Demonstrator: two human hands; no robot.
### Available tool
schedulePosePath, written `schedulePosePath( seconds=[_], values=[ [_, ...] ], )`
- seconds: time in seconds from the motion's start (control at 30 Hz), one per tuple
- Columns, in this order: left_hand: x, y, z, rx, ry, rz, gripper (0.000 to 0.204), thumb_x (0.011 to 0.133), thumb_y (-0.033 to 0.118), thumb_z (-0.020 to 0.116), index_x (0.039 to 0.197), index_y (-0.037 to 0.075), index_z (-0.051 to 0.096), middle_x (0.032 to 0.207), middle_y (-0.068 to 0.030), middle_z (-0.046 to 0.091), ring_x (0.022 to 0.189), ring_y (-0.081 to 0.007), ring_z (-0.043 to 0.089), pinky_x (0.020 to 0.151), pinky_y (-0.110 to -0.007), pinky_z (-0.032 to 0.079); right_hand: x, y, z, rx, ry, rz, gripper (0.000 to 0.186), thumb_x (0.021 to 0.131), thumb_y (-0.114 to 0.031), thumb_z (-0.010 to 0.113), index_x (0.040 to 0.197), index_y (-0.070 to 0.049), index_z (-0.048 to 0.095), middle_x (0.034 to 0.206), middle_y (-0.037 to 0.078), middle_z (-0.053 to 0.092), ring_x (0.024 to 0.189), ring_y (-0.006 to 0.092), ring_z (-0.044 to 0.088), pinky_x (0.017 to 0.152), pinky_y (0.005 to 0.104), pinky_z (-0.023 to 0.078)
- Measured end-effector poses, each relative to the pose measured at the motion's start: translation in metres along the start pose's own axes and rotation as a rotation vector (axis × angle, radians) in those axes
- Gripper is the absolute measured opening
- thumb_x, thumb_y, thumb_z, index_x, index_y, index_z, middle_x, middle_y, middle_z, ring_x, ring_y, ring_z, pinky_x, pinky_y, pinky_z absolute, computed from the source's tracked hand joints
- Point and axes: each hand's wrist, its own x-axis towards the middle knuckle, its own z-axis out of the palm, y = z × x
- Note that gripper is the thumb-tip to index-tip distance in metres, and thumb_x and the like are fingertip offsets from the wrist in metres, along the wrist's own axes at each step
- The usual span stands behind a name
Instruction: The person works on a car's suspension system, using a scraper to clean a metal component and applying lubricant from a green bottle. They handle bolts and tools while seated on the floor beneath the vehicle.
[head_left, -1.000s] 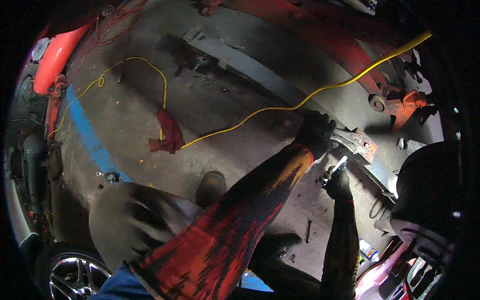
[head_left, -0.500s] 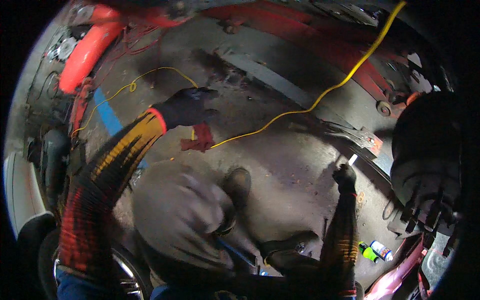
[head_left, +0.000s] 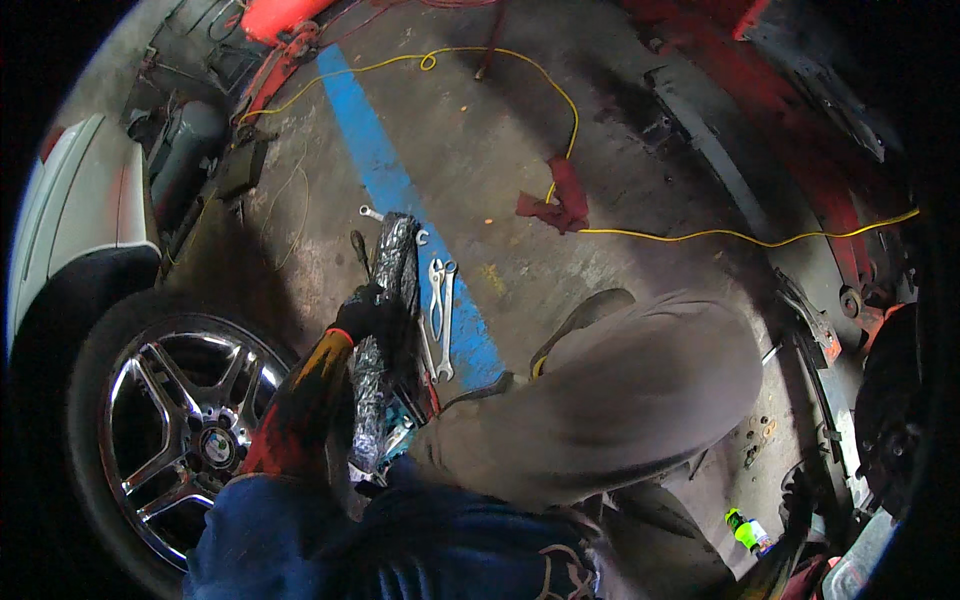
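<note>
My left hand [head_left: 362,314], in a dark glove, reaches to a long bundle wrapped in shiny black plastic or tape [head_left: 368,385]. Its fingers are dark against the bundle, so their grip cannot be made out. Beside the bundle lie slip-joint pliers [head_left: 436,290] and a combination wrench [head_left: 447,325] on a blue floor stripe [head_left: 375,155]. Another wrench end [head_left: 371,212] pokes out at the bundle's far end. At the lower right, my right hand [head_left: 798,490] is low near dark car parts; shadow hides its fingers. A green-capped can [head_left: 745,530] lies just left of it.
A chrome-spoked wheel [head_left: 170,440] stands close on the left, near a pale car panel [head_left: 85,220]. A yellow cord [head_left: 690,238] crosses the floor past a dark red rag [head_left: 560,200]. My bent knee [head_left: 690,340] rises in the middle; red lift parts [head_left: 790,130] lie far right.
My view has swung left and down to the wheel and tools. My left hand has come from over the rag to the wrapped bundle. The right hand is now lower, at the right edge.
</note>
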Motion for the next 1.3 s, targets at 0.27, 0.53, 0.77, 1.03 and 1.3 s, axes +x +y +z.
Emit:
schedulePosePath(
  seconds=[0.27,0.53,0.77,1.03,1.3],
  values=[
    [-0.015,0.034,0.121,0.025,-0.113,0.061,0.057,0.087,0.06,0.061,0.093,0.005,0.073,0.089,-0.0204,0.072,0.075,-0.0406,0.07,0.068,-0.053,0.054,-0.074,0.005,-0.012,-0.458,0.146,-0.126,0.024,0.092,-0.026,0.068,0.111,-0.012,0.065,0.099,0.01,0.068,0.081,0.0251,0.064,0.064,0.0373,0.05],
    [-0.008,0.085,0.21,-0.071,-0.009,-0.281,0.038,0.086,0.041,0.063,0.102,0.007,0.068,0.09,-0.0162,0.073,0.085,-0.0371,0.071,0.075,-0.048,0.056,-0.099,0.002,-0.017,-0.994,0.112,-0.67,0.026,0.09,-0.02,0.067,0.114,-0.011,0.065,0.101,0.012,0.067,0.087,0.0288,0.064,0.068,0.0406,0.051],
    [-0.02,0.087,0.228,-0.146,0.039,-0.178,0.048,0.085,0.031,0.063,0.122,0.0,0.06,0.103,-0.0186,0.07,0.096,-0.0447,0.067,0.087,-0.054,0.052,-0.098,-0.126,0.071,-1.199,0.056,-1.271,0.031,0.094,-0.034,0.067,0.104,-0.005,0.07,0.086,0.018,0.07,0.085,0.0331,0.069,0.073,0.0444,0.054],
    [-0.051,0.098,0.223,-0.299,0.226,-0.305,0.047,0.087,0.031,0.063,0.123,0.003,0.052,0.095,-0.0232,0.067,0.091,-0.0484,0.064,0.081,-0.054,0.051,-0.101,-0.276,0.193,-0.772,0.031,-0.443,0.058,0.09,-0.052,0.069,0.122,-0.004,0.066,0.107,0.018,0.071,0.101,0.0305,0.068,0.089,0.0397,0.053],
    [-0.068,0.081,0.217,-0.615,-0.116,-0.199,0.05,0.088,0.041,0.067,0.117,0.003,0.051,0.103,-0.0266,0.063,0.095,-0.0462,0.062,0.083,-0.058,0.047,-0.079,-0.316,0.335,-0.662,-0.123,-0.632,0.055,0.093,-0.045,0.068,0.126,-0.001,0.065,0.125,0.019,0.068,0.116,0.0331,0.066,0.101,0.0401,0.051]
  ],
)
